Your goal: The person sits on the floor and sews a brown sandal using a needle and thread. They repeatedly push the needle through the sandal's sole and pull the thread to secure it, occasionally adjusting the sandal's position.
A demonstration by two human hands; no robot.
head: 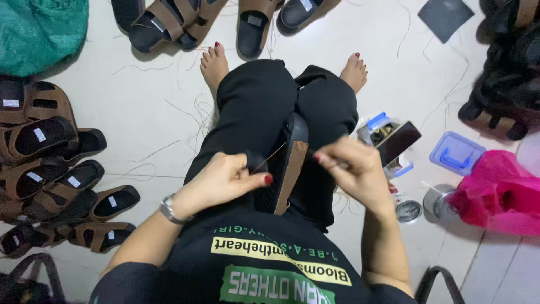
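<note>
A black sandal with a brown strap (291, 163) stands on edge between my knees, resting on my black trousers. My left hand (225, 179) grips the sandal's near edge, thumb and fingers pinched on it. My right hand (351, 168) is closed on something thin at the fingertips, likely a needle. A tan thread (269, 157) runs taut from the sandal toward that hand. A silver wristwatch (167, 209) sits on my left wrist. Both my bare feet rest on the white floor ahead.
Several brown-strapped sandals (50, 169) lie piled at the left, more at the top (185, 22) and right (506, 84). A green bag (39, 28) sits top left. Beside my right knee are a phone (398, 142), blue-lidded plastic boxes (455, 153), a metal tin (439, 201) and pink bag (500, 194).
</note>
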